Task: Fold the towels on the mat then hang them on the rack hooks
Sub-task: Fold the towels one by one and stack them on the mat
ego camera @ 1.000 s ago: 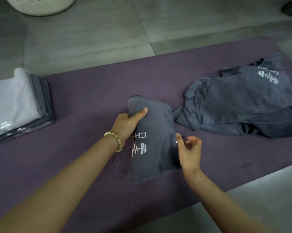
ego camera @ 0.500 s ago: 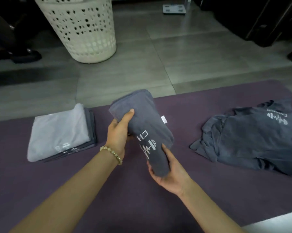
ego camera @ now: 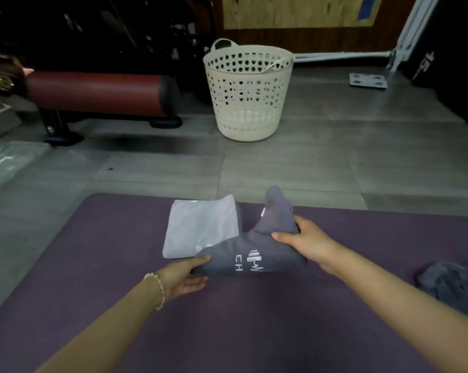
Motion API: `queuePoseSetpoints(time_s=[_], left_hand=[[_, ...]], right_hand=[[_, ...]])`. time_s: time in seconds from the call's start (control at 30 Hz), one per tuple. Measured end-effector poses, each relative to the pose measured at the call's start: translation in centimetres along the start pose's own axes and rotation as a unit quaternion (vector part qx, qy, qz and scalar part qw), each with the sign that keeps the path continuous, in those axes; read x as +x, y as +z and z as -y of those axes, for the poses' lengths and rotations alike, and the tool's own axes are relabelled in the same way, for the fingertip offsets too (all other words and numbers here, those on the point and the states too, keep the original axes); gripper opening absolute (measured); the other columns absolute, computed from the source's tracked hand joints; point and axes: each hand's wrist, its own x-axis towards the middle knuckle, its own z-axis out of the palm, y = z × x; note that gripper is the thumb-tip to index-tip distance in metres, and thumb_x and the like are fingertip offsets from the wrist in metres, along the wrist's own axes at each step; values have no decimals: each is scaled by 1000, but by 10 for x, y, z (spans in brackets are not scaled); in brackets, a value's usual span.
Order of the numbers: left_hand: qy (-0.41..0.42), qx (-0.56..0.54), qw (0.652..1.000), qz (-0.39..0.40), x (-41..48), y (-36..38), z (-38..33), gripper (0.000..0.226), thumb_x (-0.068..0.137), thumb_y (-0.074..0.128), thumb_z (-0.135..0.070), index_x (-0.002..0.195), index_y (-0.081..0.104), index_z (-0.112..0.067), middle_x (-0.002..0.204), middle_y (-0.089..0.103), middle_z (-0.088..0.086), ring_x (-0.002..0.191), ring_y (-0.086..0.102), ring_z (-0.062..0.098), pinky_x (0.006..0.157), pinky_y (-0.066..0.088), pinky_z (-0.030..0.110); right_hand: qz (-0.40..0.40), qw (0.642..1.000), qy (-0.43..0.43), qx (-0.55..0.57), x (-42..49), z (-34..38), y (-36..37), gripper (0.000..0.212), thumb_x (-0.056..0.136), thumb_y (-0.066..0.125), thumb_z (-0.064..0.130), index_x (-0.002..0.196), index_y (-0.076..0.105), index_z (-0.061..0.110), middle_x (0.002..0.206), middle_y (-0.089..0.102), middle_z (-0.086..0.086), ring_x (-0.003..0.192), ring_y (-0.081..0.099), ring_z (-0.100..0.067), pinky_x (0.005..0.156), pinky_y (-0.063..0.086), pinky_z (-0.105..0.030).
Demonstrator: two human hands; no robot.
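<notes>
Wide purple mat [ego camera: 106,278] across the floor, and that's our work area. Beyond it a red-padded weight bench [ego camera: 98,94] and a cream laundry basket [ego camera: 247,95] stand on the tiles; no rack or hooks in shot. At the right edge of the mat, a loose grey towel [ego camera: 453,284] lies crumpled, not yet folded. Far side of the mat: a stack of folded towels [ego camera: 203,227], pale one on top. Now the action: a folded dark grey towel [ego camera: 257,257], logo up, is held just off the mat, its left end overlapping the stack's near corner. The right hand [ego camera: 305,243] grips its upturned end, thumb across the front; the left hand [ego camera: 185,275], beaded bracelet [ego camera: 157,286] at the wrist, pinches the lower end from beneath. The hands are apart, one at each end. Looks like the stacking step: folding done on this one, hanging not begun. Next call, I'd say: square it over the pile, lower it flat, let go, then reach for the crumpled one
</notes>
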Motion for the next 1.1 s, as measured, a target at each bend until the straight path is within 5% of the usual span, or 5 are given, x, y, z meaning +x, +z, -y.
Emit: queuePoseSetpoints(time_s=[0.17, 0.3, 0.43, 0.63, 1.1], left_hand=[[190, 19, 977, -100, 9, -49, -72, 11, 91, 61, -22, 97, 53, -16, 79, 56, 2, 61, 51, 11, 48, 49, 16], [274, 65, 943, -178, 34, -78, -99, 22, 92, 61, -17, 111, 54, -9, 78, 57, 5, 58, 54, 14, 45, 50, 17], [207, 272, 910, -234, 83, -111, -46, 53, 88, 65, -19, 135, 45, -4, 123, 59, 12, 111, 58, 32, 91, 48, 36], [100, 412, 886, -186, 94, -108, 45, 63, 92, 59, -24, 143, 30, -4, 142, 45, 12, 129, 46, 29, 102, 34, 27], [330, 590, 736, -44, 97, 117, -3, 54, 94, 51, -34, 143, 35, -16, 144, 43, 7, 131, 41, 23, 107, 32, 29]], right_hand=[[-26, 991, -128, -9, 58, 69, 38, 32, 88, 66, 14, 118, 56, 13, 107, 64, 0, 98, 59, -15, 82, 45, -24], [-86, 987, -132, 41, 112, 65, 73, 32, 89, 65, 13, 118, 54, 10, 112, 63, -7, 95, 58, -17, 86, 47, -28], [-71, 992, -27, -100, 141, -7, 99, 56, 91, 62, 22, 139, 39, 6, 137, 52, -16, 121, 53, -27, 100, 42, -33], [55, 921, 15, -385, 117, -95, 89, 64, 98, 46, 37, 151, 17, 16, 155, 23, -7, 140, 31, -24, 110, 32, -36], [-32, 907, 22, -419, 49, -149, -92, 63, 97, 49, 33, 151, 19, 21, 158, 18, 1, 142, 26, -20, 112, 30, -34]])
